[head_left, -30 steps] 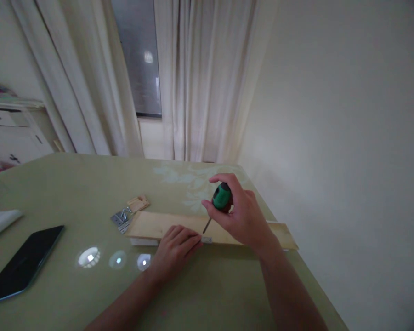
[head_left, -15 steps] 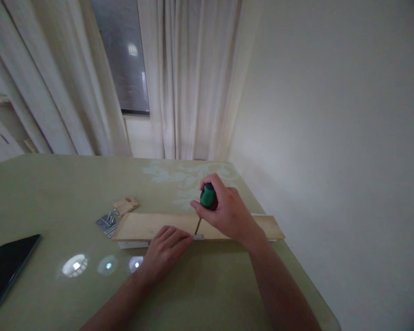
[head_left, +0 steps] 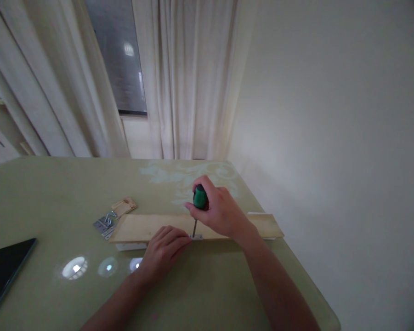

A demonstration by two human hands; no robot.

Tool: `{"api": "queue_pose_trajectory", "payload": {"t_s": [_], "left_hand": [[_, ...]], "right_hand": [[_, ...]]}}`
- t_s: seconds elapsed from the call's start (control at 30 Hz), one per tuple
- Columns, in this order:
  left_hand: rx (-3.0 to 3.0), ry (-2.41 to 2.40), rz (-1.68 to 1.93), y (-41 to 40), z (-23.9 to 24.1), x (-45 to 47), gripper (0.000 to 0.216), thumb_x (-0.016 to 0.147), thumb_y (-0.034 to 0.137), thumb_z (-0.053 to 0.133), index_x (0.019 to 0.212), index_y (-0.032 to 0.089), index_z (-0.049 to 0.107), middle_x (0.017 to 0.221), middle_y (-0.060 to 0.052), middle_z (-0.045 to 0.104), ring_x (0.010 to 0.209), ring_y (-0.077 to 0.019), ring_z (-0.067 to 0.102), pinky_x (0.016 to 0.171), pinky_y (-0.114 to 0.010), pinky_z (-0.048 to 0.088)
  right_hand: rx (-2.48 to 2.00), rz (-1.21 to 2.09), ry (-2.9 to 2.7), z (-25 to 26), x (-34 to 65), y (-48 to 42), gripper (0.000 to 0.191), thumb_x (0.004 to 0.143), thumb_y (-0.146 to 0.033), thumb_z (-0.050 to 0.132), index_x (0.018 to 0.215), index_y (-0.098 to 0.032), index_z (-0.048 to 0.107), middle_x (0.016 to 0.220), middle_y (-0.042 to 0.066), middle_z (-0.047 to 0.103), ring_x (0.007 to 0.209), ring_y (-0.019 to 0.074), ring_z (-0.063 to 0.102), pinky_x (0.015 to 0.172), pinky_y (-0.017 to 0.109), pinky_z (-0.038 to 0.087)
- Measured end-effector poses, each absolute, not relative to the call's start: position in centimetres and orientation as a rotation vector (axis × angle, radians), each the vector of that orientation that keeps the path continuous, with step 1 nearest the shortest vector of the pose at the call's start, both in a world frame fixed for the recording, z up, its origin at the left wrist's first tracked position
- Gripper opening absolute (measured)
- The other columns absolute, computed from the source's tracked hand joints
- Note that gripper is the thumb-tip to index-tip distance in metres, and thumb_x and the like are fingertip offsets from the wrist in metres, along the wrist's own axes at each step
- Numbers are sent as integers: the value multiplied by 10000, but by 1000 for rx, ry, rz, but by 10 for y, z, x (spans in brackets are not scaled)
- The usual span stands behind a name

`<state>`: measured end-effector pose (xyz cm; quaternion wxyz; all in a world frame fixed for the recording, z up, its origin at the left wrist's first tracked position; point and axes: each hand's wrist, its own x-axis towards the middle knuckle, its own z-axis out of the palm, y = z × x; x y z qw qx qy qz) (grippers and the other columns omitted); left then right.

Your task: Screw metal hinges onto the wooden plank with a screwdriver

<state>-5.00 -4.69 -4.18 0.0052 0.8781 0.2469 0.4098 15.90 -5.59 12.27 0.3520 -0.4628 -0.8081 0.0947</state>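
Observation:
My right hand [head_left: 222, 209] is closed around the green and black handle of a screwdriver [head_left: 200, 197]. The shaft points down, nearly upright, and its tip meets a small metal bracket [head_left: 197, 237] at the near edge of a wooden board [head_left: 138, 225]. With fingers bent over that edge, my left hand [head_left: 167, 248] pinches the bracket's left end; the fingertips partly cover it. Whether a screw sits under the tip is too small to tell.
White pieces [head_left: 131, 247] lie under the board on the green table [head_left: 72, 188]. Left of the board are metal plates and screws [head_left: 106, 223] beside a small wooden piece [head_left: 124, 206]. A dark tablet [head_left: 8, 269] lies at far left; a wall [head_left: 331, 138] borders the right side.
The screwdriver has shifted slightly left and become more upright, its tip now toward the bracket's left part. My left hand stays at the bracket. The view has turned slightly.

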Motion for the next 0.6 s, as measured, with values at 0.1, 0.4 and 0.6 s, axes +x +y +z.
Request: {"api": "queue_pose_trajectory", "payload": {"t_s": [0.1,0.4,0.6], "left_hand": [[2740,789,1272,-47,-44,-50,164,1041,243,591,1078,223,750,997,-47,751,895,-176,655,812,-314,523],[2738,797,1285,-46,-47,-50,161,1034,240,595,1049,223,754,984,-49,752,894,-174,663,820,-314,531],[2727,792,1284,-45,-48,-51,142,1029,240,611,1048,225,751,979,-48,749,892,-175,657,821,-316,529]], "right_hand": [[-1196,268,-2099,119,156,-53,302,885,-321,723,1096,-252,519,831,-42,596,699,146,557,671,258,366],[-1162,289,-2184,107,151,-44,273,895,-320,715,1104,-259,550,833,-38,620,716,146,561,671,247,361],[-1146,287,-2137,116,156,-50,266,897,-330,709,1094,-266,543,860,-35,636,715,143,563,692,249,387]]}}
